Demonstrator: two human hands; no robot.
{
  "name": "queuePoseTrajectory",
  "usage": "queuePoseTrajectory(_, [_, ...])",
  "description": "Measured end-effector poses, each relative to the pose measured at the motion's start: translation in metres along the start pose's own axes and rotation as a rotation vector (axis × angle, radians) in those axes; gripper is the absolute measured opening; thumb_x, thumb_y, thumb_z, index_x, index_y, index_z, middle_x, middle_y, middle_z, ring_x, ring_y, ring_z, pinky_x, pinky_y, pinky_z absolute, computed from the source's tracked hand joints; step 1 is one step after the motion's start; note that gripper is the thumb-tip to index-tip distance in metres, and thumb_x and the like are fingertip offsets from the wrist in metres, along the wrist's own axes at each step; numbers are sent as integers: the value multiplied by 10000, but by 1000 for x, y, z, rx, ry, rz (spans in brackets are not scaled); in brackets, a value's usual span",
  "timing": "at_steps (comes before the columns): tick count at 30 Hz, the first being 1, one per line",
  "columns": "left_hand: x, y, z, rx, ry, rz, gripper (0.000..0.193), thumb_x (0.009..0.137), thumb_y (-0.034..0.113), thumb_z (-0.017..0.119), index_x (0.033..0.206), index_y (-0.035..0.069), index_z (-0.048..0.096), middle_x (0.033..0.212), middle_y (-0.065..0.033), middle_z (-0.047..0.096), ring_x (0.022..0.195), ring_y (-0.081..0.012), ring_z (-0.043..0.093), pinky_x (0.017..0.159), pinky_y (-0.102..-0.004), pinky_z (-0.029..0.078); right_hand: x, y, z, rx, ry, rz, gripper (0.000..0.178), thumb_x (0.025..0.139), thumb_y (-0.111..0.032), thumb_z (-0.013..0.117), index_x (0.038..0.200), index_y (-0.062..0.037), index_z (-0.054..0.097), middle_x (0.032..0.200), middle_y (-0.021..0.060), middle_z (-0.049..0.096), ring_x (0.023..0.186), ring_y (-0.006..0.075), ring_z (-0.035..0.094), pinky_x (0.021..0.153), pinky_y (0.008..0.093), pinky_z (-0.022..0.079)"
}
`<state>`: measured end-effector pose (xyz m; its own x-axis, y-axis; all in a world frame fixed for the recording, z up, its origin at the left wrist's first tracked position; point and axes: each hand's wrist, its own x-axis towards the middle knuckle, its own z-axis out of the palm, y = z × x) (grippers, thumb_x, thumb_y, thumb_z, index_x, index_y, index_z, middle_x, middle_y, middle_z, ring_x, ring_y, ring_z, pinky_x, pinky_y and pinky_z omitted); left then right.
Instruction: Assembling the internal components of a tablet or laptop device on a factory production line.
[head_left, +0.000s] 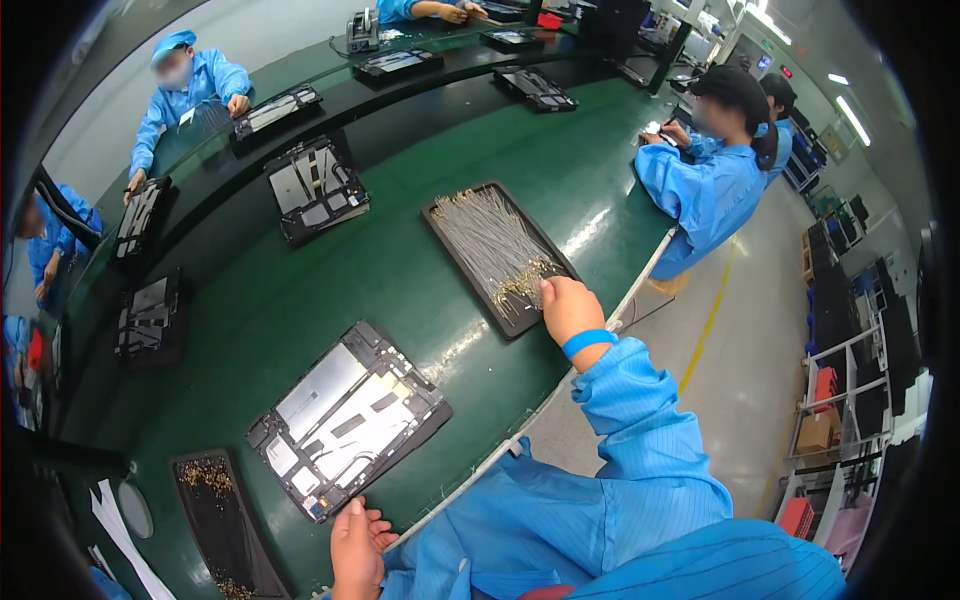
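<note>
A black tray (513,322) lies ahead on the green bench, piled with thin grey antenna cables (490,235) that have gold-coloured ends. My right hand (572,312) reaches to the tray's right edge, its thumb and fingers pinched at the cable ends; the fingertips are partly hidden. Nearer me lies an opened tablet-like device (350,425), its silver battery, black frame and ribbon strips exposed. At this device's near corner is my left hand (358,552), fingers loosely curled and apart, thumb close to the edge, holding nothing visible.
Another black tray (235,520) with small gold-coloured pieces stands at the left. Similar opened devices (318,188) lie along the dark conveyor (215,190) and bench. Co-workers in blue sit across and at the right (715,185). The bench edge (480,465) runs beside my body; shelving (845,400) stands right.
</note>
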<state>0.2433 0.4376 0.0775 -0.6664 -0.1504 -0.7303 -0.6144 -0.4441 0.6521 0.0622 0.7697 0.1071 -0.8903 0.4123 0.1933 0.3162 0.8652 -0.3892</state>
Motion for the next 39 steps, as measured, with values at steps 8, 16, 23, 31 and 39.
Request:
queuePoseTrajectory(8, [-26, 15, 8, 1180, 18, 1310, 354, 732, 121, 561, 1028, -24, 433, 1045, -210, 459, 918, -356, 474, 810, -434, 378, -48, -98, -68, 549, -244, -433, 220, 766, -220, 527, 703, -11, 560, 590, 153, 522, 560, 270, 522, 507, 332, 407])
queuePoseTrajectory(16, [-14, 25, 35, 1122, -117, 1379, 307, 598, 41, 655, 889, 60, 558, 911, -114, 483, 902, -354, 443, 772, -429, 390, -116, -106, -9, 799, -1802, -104, 255, 799, -300, 523, 822, -51, 568, 681, -18, 532, 610, 50, 456, 538, 203, 383])
queuePoseTrajectory(23, [15, 13, 50, 1182, 198, 1388, 248, 626, 25, 629, 858, 36, 540, 819, -86, 471, 861, -295, 435, 765, -398, 377, -117, -102, 17, 1105, -1288, 329, 246, 820, -242, 485, 969, -46, 490, 737, 30, 537, 570, 73, 479, 470, 198, 392])
queuePoseTrajectory(31, [36, 17, 68, 1294, 197, 1319, 151, 672, 59, 581, 817, 29, 546, 800, -95, 509, 871, -297, 454, 800, -401, 344, -122, -106, 44, 1280, -521, -63, 350, 875, -249, 388, 1099, 19, 366, 842, 85, 566, 776, 101, 504, 702, 247, 411])
queuePoseTrajectory(39, [41, 21, 73, 1305, 193, 1314, 107, 687, 72, 559, 785, 32, 566, 754, -82, 523, 854, -258, 481, 795, -369, 337, -131, -93, 63, 1293, -491, -270, 239, 872, -190, 391, 1040, -21, 372, 797, 83, 562, 669, 103, 507, 612, 247, 422])
